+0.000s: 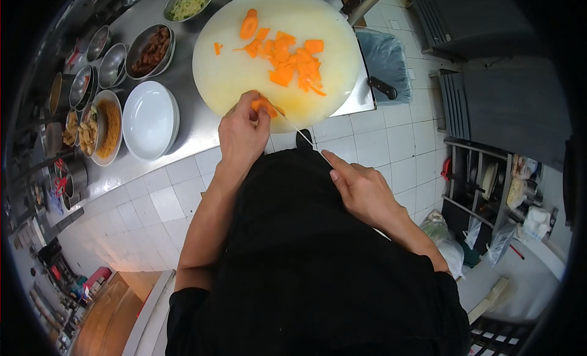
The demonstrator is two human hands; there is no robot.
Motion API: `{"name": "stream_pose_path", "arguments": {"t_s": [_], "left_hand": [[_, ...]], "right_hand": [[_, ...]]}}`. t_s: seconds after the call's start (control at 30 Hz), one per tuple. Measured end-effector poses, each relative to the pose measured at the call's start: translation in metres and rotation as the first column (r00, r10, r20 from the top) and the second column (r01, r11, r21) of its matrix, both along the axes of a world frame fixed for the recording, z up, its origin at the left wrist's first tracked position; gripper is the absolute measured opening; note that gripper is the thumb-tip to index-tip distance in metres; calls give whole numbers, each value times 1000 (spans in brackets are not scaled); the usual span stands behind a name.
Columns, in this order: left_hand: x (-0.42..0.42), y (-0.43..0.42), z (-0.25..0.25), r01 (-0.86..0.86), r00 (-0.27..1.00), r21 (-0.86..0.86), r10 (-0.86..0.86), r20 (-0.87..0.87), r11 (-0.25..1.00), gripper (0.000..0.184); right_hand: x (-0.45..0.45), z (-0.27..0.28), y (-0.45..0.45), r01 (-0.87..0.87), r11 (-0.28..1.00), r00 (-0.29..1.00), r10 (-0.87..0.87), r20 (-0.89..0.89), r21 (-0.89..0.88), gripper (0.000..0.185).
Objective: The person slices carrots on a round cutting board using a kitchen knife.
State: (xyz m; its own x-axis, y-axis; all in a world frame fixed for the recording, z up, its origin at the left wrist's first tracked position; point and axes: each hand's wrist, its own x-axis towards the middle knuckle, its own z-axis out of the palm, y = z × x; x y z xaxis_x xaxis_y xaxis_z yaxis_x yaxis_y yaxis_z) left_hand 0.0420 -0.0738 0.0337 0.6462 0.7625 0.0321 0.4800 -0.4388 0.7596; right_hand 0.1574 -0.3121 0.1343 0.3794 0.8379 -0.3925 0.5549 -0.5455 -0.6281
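Observation:
My left hand [243, 131] pinches a piece of carrot [264, 106] at the near edge of the round white cutting board [221, 81]. A knife [298, 129] is in my right hand [367, 192]; its thin blade slants up to the left and reaches the carrot piece, while the fingers cover its handle. Farther up the board lies a loose heap of cut carrot pieces [284, 59]. Beyond the heap rests a larger carrot chunk [249, 24], with a few small scraps to its lower left.
Left of the board, the steel counter [195, 133] holds stacked white plates [150, 120], a bowl of browned meat [151, 50], a bowl of shredded greens [189, 5] and noodles [109, 129]. Another knife handle [383, 87] juts out beside a lined bin [385, 56] at right.

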Motion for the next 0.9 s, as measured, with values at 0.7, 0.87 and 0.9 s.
{"name": "stream_pose_path", "arguments": {"t_s": [0.7,0.87,0.9], "left_hand": [[0,2,4,-2,998,-8,1,-64,1000,26],[0,28,5,210,966,470,-257,38,857,29],[-1,32,3,321,932,401,-362,30,858,31]], "right_hand": [[29,-25,62,38,997,990,-46,-137,-64,31],[24,-8,55,142,978,971,-168,-168,-155,34],[23,-5,49,163,974,964,-191,-184,-159,35]]}}
